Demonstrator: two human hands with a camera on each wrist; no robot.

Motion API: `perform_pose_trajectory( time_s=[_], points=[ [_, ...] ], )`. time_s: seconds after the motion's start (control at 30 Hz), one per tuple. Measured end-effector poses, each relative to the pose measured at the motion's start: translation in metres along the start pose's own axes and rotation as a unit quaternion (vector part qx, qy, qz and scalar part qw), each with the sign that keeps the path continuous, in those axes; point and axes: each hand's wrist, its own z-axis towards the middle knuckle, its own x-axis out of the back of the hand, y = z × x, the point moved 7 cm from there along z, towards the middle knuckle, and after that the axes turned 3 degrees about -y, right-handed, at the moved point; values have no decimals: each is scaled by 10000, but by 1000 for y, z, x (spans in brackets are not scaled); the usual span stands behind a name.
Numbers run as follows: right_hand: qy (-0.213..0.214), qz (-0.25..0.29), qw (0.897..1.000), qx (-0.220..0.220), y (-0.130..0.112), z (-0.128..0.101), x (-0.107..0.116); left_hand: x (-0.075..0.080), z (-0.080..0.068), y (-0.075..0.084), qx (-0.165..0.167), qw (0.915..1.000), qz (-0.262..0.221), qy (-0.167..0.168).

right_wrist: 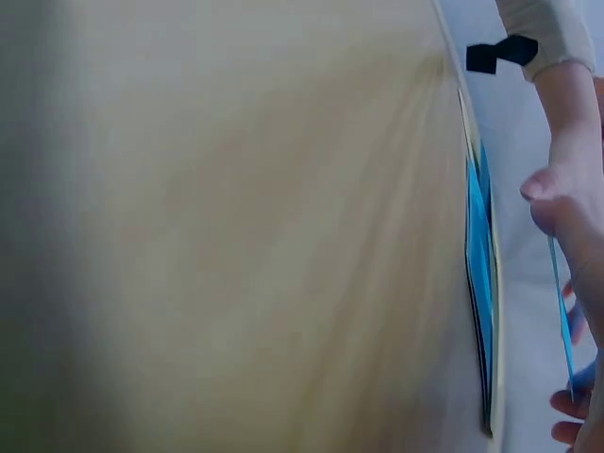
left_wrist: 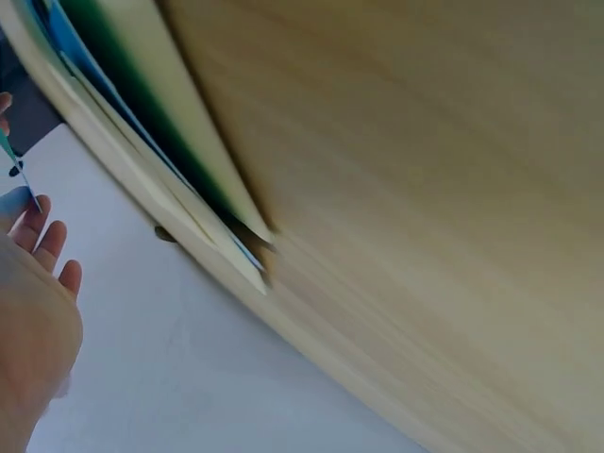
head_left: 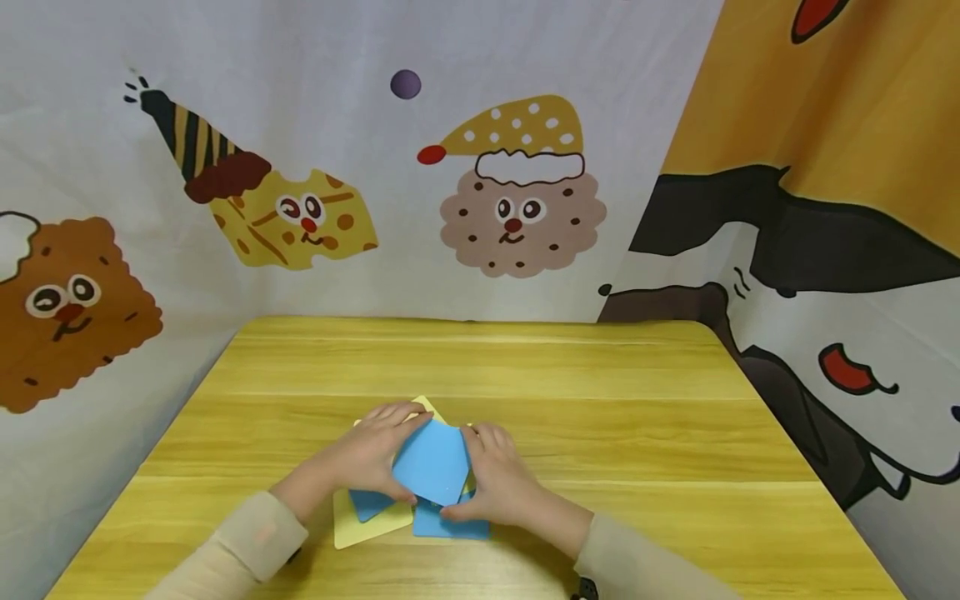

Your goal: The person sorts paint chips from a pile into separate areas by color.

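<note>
A blue card (head_left: 431, 463) is held up between both hands, over a loose pile of cards. My left hand (head_left: 371, 450) grips its left side, with the thumb at the lower edge and the fingers at the upper edge. At the right side, my right hand (head_left: 498, 479) holds the card the same way. In the right wrist view the held card (right_wrist: 563, 316) shows edge-on, raised off the tabletop. Beneath the hands lie a yellow card (head_left: 367, 530) and a blue card (head_left: 450, 527), partly covered.
The cards rest on a wood-grain table (head_left: 600, 400), toward its near edge. Another yellow card's corner (head_left: 423, 403) pokes out behind the left fingers. A cloth printed with cartoon figures (head_left: 517, 225) hangs at the back and along the sides.
</note>
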Motion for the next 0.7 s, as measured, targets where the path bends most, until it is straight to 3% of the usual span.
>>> perform_pose_trajectory(
  time_s=[0.1,0.7],
  points=[
    [-6,73,9999,92,7,-1,5,0,4,3,136,9999,-95,24],
    [14,356,9987,363,60,-20,35,-4,48,39,25,9985,-67,537]
  ],
)
